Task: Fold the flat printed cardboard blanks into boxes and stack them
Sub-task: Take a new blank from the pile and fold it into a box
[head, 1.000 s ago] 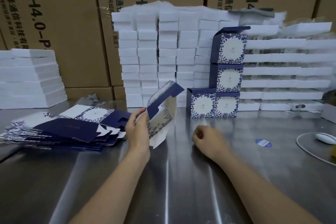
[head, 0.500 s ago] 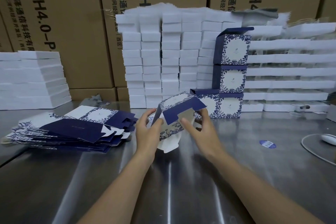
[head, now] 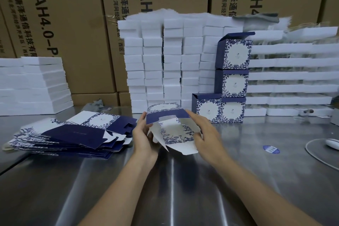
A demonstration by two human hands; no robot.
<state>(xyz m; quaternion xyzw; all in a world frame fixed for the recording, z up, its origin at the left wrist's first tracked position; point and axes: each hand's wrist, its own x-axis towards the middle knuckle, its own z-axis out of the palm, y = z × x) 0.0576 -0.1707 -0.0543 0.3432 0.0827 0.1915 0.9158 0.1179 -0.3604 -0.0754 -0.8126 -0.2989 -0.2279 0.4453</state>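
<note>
Leftmost, well left of the half-folded blank (head: 174, 131), a fanned pile of flat blanks (head: 73, 134) lies on the steel surface (head: 183, 189). The left hand (head: 144, 136) has its grip clamped on that blank's left edge. The right hand (head: 205, 132) has its grip curled round the right edge. Behind and right of the blank stand four folded boxes (head: 234, 82), three of them in a column.

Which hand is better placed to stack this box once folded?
Probably the right hand: both grip the half-folded box, but the finished boxes stand beyond it; the left hand is nearer the flat blanks.
</note>
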